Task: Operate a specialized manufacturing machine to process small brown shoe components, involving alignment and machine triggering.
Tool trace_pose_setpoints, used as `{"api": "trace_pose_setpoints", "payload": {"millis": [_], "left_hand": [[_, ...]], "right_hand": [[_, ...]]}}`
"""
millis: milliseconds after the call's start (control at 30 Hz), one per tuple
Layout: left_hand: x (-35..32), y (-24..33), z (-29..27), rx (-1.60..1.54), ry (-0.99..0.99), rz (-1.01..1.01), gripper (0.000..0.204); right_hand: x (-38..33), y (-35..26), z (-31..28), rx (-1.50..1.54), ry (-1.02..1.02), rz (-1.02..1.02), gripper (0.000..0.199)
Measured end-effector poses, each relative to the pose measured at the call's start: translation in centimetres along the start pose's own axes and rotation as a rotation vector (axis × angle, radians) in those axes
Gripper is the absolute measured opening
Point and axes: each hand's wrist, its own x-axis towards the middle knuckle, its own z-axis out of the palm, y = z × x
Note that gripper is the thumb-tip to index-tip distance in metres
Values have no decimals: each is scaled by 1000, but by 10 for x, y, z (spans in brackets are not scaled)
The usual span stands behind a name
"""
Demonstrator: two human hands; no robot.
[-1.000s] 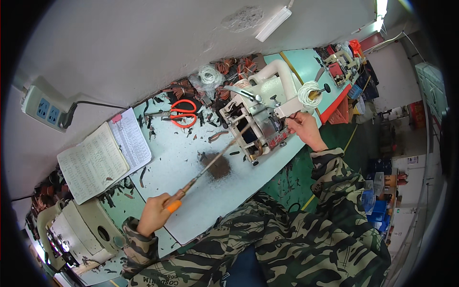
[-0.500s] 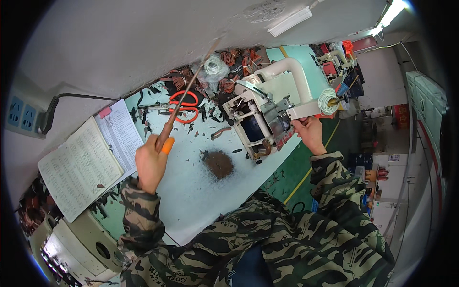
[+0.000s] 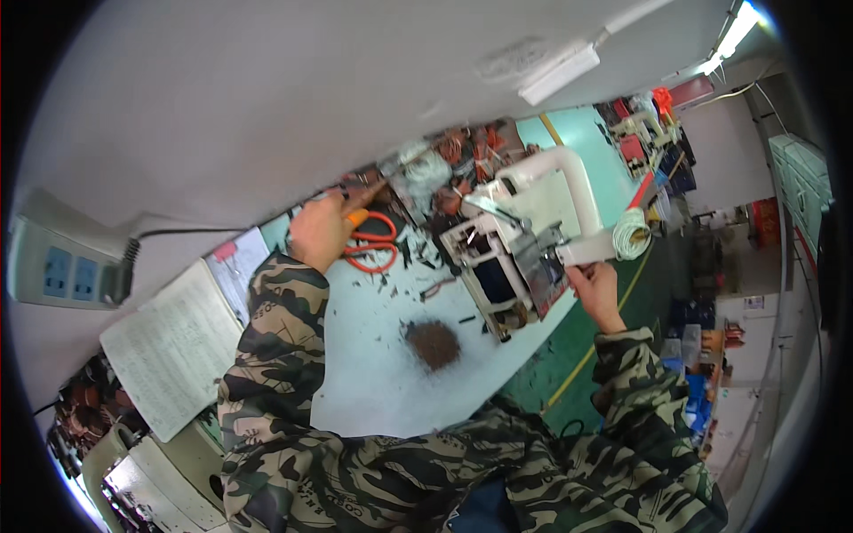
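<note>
My left hand point(image 3: 320, 233), with an orange cover on one finger, is closed at the back of the bench, beside the orange-handled scissors point(image 3: 373, 256). From its fingers a brown tapered stick-like piece point(image 3: 365, 194) points toward the wall; motion blurs it. On the right, my right hand point(image 3: 597, 293) has its fingers bent together under the end of the arm of a cream sewing-type machine point(image 3: 582, 191). What those fingertips grip is hidden.
A written notebook point(image 3: 173, 351) and a clipped sheet point(image 3: 244, 266) lie at the left, below a wall socket point(image 3: 67, 274). Brown dust point(image 3: 433, 345) is heaped on the white bench top. A coil of white cord point(image 3: 632, 234) sits at the machine's arm. Another machine point(image 3: 160, 484) stands lower left.
My left hand has moved up and away toward the wall, tipping the brown piece down among the scraps. My right hand stays at the machine. The whole view has shifted slightly.
</note>
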Motion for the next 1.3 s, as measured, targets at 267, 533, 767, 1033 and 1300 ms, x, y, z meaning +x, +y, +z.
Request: {"api": "trace_pose_setpoints", "payload": {"millis": [267,533,767,1033,1300], "left_hand": [[9,37,-36,199,-23,32,25],[2,154,-149,525,258,507,11],[53,136,-102,786,244,641,5],[-1,16,-32,872,153,600,29],[-75,263,-84,-49,-44,656,22]], "right_hand": [[-10,-2,1,33,58,67,27],[3,15,5,87,19,58,26],[2,1,-1,144,-37,24,26],[1,8,12,10,37,-108,28],[30,37,-111,255,-318,-146,23]]}}
